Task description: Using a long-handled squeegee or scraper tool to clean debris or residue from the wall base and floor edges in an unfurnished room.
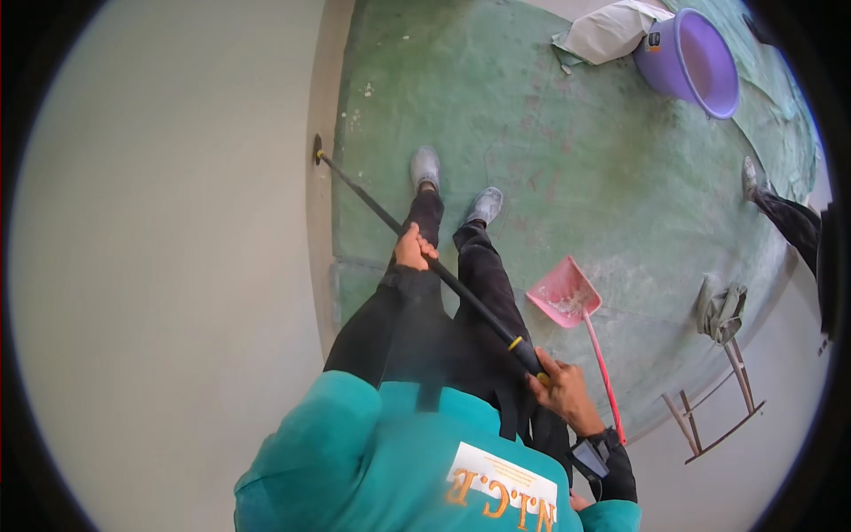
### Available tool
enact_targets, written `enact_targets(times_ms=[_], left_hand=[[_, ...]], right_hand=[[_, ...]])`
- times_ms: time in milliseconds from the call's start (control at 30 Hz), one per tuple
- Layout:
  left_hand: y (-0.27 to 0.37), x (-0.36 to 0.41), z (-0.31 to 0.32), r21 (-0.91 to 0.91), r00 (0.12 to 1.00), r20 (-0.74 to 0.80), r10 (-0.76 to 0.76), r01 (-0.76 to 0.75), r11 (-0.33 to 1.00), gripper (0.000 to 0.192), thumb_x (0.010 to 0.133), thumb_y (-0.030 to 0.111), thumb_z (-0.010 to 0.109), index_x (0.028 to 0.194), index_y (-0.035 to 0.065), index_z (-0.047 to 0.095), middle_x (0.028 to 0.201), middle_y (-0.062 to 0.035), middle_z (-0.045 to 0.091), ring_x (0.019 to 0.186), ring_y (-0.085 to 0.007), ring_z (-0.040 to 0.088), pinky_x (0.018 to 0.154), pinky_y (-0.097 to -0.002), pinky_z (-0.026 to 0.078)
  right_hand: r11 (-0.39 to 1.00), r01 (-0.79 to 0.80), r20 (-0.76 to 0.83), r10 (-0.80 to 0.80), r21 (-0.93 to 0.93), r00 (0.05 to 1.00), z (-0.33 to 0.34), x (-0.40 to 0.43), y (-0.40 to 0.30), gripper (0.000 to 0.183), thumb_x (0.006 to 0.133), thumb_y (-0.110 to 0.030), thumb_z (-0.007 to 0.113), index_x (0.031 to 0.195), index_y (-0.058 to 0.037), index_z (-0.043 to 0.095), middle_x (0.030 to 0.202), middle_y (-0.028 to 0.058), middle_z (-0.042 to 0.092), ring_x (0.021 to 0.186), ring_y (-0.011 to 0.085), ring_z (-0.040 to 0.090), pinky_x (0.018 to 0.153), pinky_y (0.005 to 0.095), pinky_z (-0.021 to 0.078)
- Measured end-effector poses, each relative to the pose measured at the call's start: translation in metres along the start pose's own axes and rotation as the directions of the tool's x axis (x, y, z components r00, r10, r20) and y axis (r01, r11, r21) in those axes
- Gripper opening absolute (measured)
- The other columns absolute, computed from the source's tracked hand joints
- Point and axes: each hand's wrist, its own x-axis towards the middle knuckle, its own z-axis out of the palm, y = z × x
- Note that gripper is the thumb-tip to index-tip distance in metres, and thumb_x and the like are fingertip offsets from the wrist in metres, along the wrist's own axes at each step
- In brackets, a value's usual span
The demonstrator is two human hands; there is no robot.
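Observation:
Both my hands hold a long black pole [459,286] that runs slantwise across my legs. Partway along it, my left hand [415,247] is wrapped around the shaft. Lower down, near the yellow-ringed grip end, my right hand [565,392] grasps the handle. At the far end, a flat dark head [318,149] stands against the bottom strip of the pale wall [166,233]; it shows nearly edge-on, so its working face is hidden. A device is strapped to my right wrist.
Green sheeting [585,166] with white dust covers the floor. A pink long-handled dustpan [565,292] holding pale debris lies right of my legs. Farther out are a purple bucket [711,63], a white sack [608,32], a wooden frame with cloth [721,312], and another person's leg [788,216].

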Motion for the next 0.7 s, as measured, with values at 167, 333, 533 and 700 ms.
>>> enact_targets(times_ms=[167, 333, 533, 700], left_hand=[[-0.003, -0.002, -0.005, 0.002, 0.994, -0.082, -0.069, 0.069, 0.998, 0.031, 0.077, 0.025, 0.047, 0.054, 0.0121, 0.033, 0.042, 0.0010, 0.029, 0.033, -0.0125, 0.029, 0.034, -0.0279, 0.029], [0.006, 0.007, -0.003, -0.008, 0.997, -0.072, -0.019, 0.019, 1.000, 0.031, 0.077, 0.026, 0.047, 0.054, 0.0125, 0.032, 0.042, 0.0017, 0.028, 0.032, -0.0115, 0.029, 0.032, -0.0260, 0.028], [0.003, 0.004, -0.008, -0.035, 0.996, -0.047, -0.077, 0.076, 0.997, 0.031, 0.077, 0.026, 0.047, 0.054, 0.0127, 0.031, 0.042, 0.0018, 0.028, 0.032, -0.0108, 0.028, 0.032, -0.0254, 0.027], [0.012, 0.007, -0.001, -0.019, 0.992, -0.123, -0.034, 0.032, 0.999, 0.028, 0.077, 0.025, 0.047, 0.057, 0.0116, 0.032, 0.042, 0.0014, 0.027, 0.033, -0.0109, 0.028, 0.032, -0.0252, 0.027]], right_hand=[[1.000, 0.031, 0.043, -0.031, 0.005, 0.999, -0.012, -0.004, -0.008, 0.042, 0.060, -0.013, 0.060, 0.099, -0.0016, 0.049, 0.060, 0.0206, 0.052, 0.051, 0.0330, 0.052, 0.046, 0.0343, 0.0410], [1.000, 0.029, 0.015, -0.029, -0.006, 0.999, -0.002, 0.006, -0.014, 0.043, 0.059, -0.015, 0.060, 0.099, -0.0033, 0.049, 0.057, 0.0173, 0.051, 0.048, 0.0307, 0.051, 0.045, 0.0344, 0.0402], [0.997, 0.075, -0.031, -0.076, -0.034, 0.997, -0.001, -0.002, -0.008, 0.044, 0.058, -0.019, 0.061, 0.098, -0.0054, 0.048, 0.051, 0.0130, 0.048, 0.043, 0.0282, 0.048, 0.041, 0.0345, 0.0382], [1.000, -0.003, 0.023, 0.003, -0.019, 1.000, -0.003, 0.009, -0.024, 0.041, 0.060, -0.012, 0.061, 0.098, -0.0008, 0.049, 0.059, 0.0194, 0.052, 0.048, 0.0326, 0.052, 0.045, 0.0336, 0.0418]])
